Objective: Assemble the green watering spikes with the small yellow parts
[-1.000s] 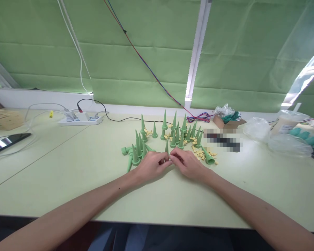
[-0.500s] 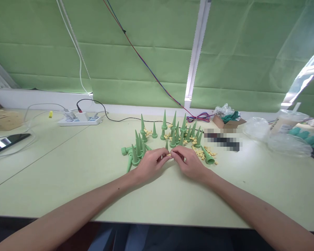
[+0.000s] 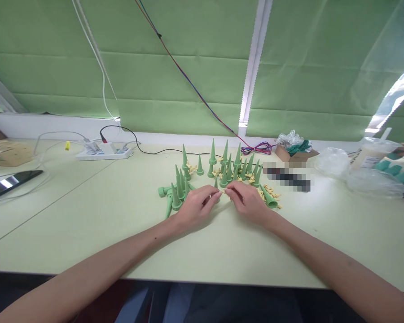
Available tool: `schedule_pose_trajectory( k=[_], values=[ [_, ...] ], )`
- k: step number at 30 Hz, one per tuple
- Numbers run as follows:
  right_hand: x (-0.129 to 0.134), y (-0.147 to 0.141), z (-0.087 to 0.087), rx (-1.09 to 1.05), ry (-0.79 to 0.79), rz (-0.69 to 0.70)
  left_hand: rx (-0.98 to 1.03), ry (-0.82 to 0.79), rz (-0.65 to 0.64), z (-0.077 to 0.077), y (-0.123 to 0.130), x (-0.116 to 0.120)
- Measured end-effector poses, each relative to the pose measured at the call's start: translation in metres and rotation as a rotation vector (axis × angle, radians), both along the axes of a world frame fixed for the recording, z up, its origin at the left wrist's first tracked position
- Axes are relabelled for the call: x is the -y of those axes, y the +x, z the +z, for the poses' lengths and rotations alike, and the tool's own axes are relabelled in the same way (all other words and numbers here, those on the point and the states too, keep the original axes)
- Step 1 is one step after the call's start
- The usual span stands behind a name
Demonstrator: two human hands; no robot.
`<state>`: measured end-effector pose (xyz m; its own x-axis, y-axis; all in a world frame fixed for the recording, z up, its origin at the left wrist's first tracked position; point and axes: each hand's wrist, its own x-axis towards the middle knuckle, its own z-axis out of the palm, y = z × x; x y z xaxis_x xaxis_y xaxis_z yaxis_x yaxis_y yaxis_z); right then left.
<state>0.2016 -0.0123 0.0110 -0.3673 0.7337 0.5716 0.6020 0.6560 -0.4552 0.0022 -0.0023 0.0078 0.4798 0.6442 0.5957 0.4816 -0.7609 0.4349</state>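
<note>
Steady the small yellow piece (image 3: 223,191) lightly — right hand (image 3: 246,200) pinched on it, left hand (image 3: 195,205) beside, its grip hard to tell.

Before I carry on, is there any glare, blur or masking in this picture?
Head view: white glare streaks the tablet; head view: daylight washes out the window gap at right; head view: blocky pixels mask a dark object; head view: the yellow bit between the left hand and right hand is too small to make out clearly.
</note>
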Motion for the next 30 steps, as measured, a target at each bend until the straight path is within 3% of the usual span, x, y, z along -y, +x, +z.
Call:
schedule_pose_trajectory(
  k=[6, 11, 19, 25, 30],
  values=[
    [0.002, 0.001, 0.003, 0.08, 0.039, -0.081, 0.127, 0.095, 0.081, 0.001, 0.002, 0.001],
    [0.0, 0.007, -0.008, -0.039, 0.006, -0.168, 0.219, 0.118, 0.112, 0.003, 0.004, 0.001],
    [0.003, 0.005, -0.008, -0.148, -0.153, -0.124, 0.096, -0.233, 0.174, 0.008, 0.005, 0.002],
    [0.005, 0.003, -0.009, -0.165, -0.265, -0.089, -0.001, -0.283, 0.162, 0.004, 0.005, -0.003],
    [0.005, 0.002, -0.011, -0.175, -0.24, -0.044, -0.041, -0.275, 0.148, 0.003, 0.004, -0.007]
  ],
)
